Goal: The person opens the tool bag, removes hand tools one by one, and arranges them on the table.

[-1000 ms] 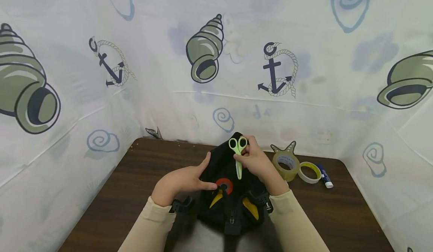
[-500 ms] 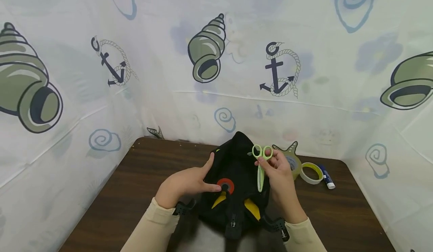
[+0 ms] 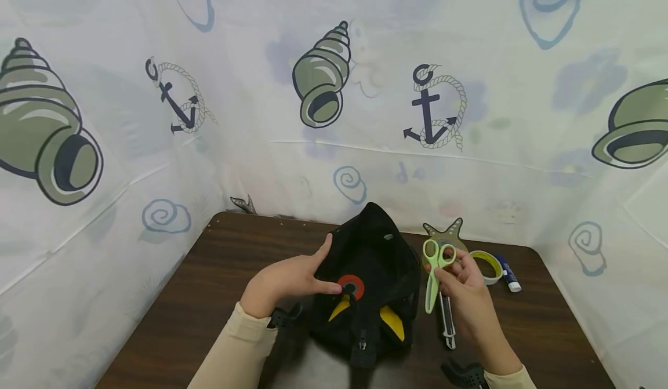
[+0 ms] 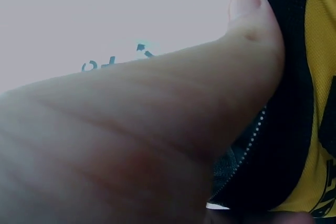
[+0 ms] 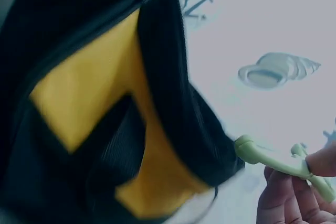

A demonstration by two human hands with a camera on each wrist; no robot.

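A black bag with yellow panels [image 3: 376, 325] stands with its zipped mouth spread wide. My left hand [image 3: 284, 282] holds its left rim, thumb over the front edge beside a red ring [image 3: 356, 280] that looks like a tape roll inside; the other fingers are mostly hidden. In the left wrist view the thumb [image 4: 254, 30] lies along the zip. To the right of the bag, my right hand [image 3: 467, 293] pinches light green scissors [image 3: 432, 290], loops up and blades down. A snap-off utility knife [image 3: 447, 322] lies on the table just below them.
Behind my right hand is a clear packing tape roll, mostly covered. A white tape roll with a yellow core [image 3: 493, 276] and a blue glue stick [image 3: 509, 273] lie farther right on the brown table [image 3: 250, 238]. Printed cloth walls [image 3: 261, 87] enclose the back and sides.
My right hand has carried the scissors from over the bag's mouth out to the right and lower. The utility knife has come into view. My left hand stays at the bag's rim.
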